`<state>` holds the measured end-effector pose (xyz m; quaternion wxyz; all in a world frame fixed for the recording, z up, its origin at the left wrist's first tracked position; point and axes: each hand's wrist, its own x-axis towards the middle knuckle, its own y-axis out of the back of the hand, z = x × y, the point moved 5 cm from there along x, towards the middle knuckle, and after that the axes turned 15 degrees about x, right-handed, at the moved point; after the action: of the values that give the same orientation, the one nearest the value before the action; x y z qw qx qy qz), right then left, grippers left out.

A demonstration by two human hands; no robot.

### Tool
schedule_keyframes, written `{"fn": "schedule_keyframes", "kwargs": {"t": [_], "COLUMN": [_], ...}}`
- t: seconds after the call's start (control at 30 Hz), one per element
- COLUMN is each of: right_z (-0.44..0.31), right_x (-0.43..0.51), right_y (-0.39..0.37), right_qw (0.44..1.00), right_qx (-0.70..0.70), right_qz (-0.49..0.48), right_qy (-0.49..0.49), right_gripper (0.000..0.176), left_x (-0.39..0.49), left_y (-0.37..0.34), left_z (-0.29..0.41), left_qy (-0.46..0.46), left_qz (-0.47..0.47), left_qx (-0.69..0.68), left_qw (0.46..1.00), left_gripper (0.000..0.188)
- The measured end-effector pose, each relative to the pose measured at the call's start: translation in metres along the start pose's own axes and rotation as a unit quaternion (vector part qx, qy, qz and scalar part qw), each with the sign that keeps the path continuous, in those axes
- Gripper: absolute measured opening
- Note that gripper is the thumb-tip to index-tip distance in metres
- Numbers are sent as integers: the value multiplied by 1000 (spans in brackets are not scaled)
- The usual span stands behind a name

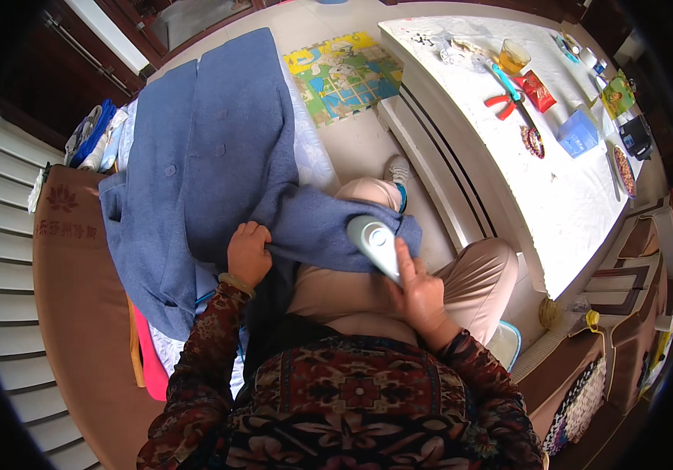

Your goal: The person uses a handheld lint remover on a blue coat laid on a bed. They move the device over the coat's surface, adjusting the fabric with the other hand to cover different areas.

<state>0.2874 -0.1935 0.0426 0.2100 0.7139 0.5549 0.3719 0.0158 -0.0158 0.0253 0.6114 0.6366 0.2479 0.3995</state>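
A blue wool-like coat [236, 106] with buttons lies spread in front of me, and its sleeve [319, 226] is drawn across my lap. My left hand [248, 252], with a bangle at the wrist, grips the coat fabric near the top of that sleeve. In my right hand [421, 288] is a pale green and white handheld device, apparently a fabric shaver [374, 238]. Its wide head rests on or just over the sleeve near the cuff. The side facing the cloth is hidden.
To the right stands a white-covered table [571, 217] with red-and-teal pliers [508, 97], a glass of amber drink [514, 57], a blue box [577, 135] and a bowl of nuts or beans [624, 170]. Folded clothes [92, 138] and a brown cushion [72, 282] are at left.
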Motion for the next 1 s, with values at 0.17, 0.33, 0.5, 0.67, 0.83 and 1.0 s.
{"fn": "schedule_keyframes", "kwargs": {"t": [0.17,0.33,0.5,0.67,0.83,1.0], "right_z": [-7,-6,-8,-9,-7,-8], "right_x": [-11,-21,-31,-16,-1,0], "right_y": [-1,8,14,15,0,-1], "right_qw": [999,998,998,999,997,997], "right_qx": [-22,4,0,12,-33,-33], "right_qz": [-32,-55,-59,-29,-46,-47], "right_qy": [26,26,27,27,42,50], "right_gripper": [82,77,79,82,86,88], "left_x": [22,50,91,132,122,101], "left_y": [52,47,15,5,-2,28], "left_z": [71,110,113,71,48,84], "left_qy": [-61,-153,-203,-114,-62,-120], "left_qz": [166,138,88,111,32,160], "left_qx": [-94,-61,-54,-34,-31,-27], "left_qw": [980,977,974,987,997,979], "left_gripper": [27,33,29,17,15,36]}}
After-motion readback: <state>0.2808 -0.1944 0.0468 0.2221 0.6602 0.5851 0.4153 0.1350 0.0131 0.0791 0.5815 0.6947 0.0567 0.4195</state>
